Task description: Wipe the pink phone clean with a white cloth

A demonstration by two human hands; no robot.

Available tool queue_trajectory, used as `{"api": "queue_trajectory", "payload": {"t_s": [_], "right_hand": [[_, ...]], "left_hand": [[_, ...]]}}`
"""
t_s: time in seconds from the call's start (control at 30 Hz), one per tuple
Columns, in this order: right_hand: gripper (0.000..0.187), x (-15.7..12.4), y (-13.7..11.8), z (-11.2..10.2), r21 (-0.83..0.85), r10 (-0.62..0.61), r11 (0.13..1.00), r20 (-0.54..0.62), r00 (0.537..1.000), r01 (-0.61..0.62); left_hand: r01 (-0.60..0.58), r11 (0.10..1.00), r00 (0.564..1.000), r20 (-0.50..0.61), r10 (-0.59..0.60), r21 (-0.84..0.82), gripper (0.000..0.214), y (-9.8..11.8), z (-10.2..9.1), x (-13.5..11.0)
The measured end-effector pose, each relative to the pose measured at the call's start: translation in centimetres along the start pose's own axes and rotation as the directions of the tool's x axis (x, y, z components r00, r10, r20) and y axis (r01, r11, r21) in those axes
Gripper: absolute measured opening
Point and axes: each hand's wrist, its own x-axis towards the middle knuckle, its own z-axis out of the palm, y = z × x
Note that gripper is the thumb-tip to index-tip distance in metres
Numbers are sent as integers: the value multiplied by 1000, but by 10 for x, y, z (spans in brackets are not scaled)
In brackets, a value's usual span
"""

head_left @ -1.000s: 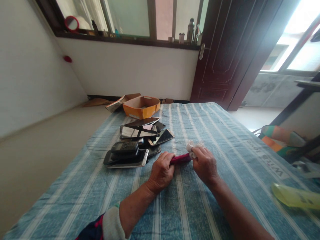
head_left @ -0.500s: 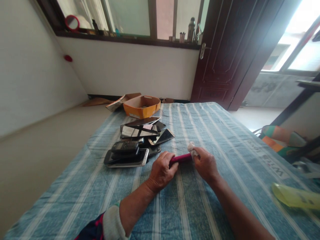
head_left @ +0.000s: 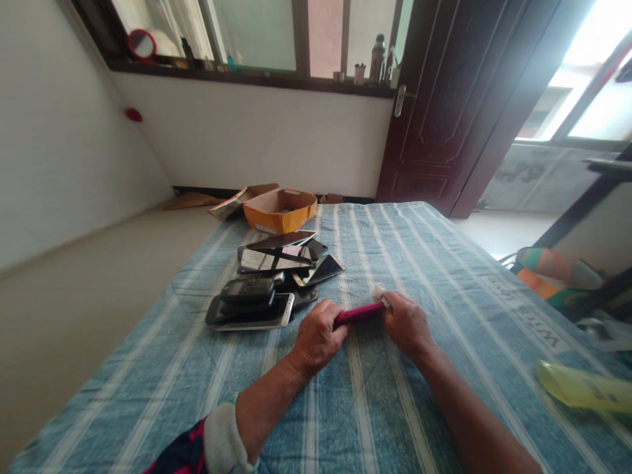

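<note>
My left hand (head_left: pixel 320 336) is closed round the left end of a magenta phone (head_left: pixel 361 313), which is seen nearly edge-on above the cloth. At its other end my right hand (head_left: pixel 407 324) pinches a crumpled white tissue (head_left: pixel 379 293) against the phone. The fingertips of that hand are partly hidden. To the left of my left hand lies a pile of old phones: a white-edged smartphone (head_left: pixel 284 312), a black keypad phone (head_left: pixel 247 289) on top of it, and several dark smartphones (head_left: pixel 276 259) behind.
A blue striped cloth (head_left: pixel 197 408) covers the surface. Beyond the phones stands an open orange box (head_left: pixel 280 220), its lid (head_left: pixel 239 199) leaning beside it. A yellow-green packet (head_left: pixel 582 388) lies at the right edge. A dark red door (head_left: pixel 444 85) stands at the back.
My right hand and the tissue have shifted slightly at the phone's right end, and the phone is tilted a little differently. The pile and box are unchanged.
</note>
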Motion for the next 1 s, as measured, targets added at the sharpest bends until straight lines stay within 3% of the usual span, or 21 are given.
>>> {"api": "queue_trajectory", "payload": {"t_s": [0.13, 0.27, 0.33, 0.43, 0.77, 1.0], "right_hand": [[21, 1, 3, -3, 15, -29, 999, -155, 987, 31], [19, 0, -7, -10, -77, -248, 969, -320, 914, 236], [19, -2, -16, -12, -171, -369, 928, -300, 880, 331], [23, -5, -27, -12, -247, -453, 885, -254, 855, 396], [27, -12, -35, -12, -173, -529, 849, -274, 803, 500], [26, -7, -29, -16, -124, -496, 867, -317, 808, 483]], "left_hand": [[-3, 1000, 1000, 0, 3, -21, 6, 0, 0, 0], [-8, 999, 1000, -4, 8, -48, 6, 1, -1, 0], [-6, 999, 1000, -7, 6, -54, 7, 1, -1, -1], [-3, 998, 1000, -13, 3, -55, 9, 1, 0, -1], [-30, 997, 998, -66, 25, -75, 9, 0, -2, -2], [-52, 995, 996, -76, 45, -90, 4, -2, 1, -2]]}}
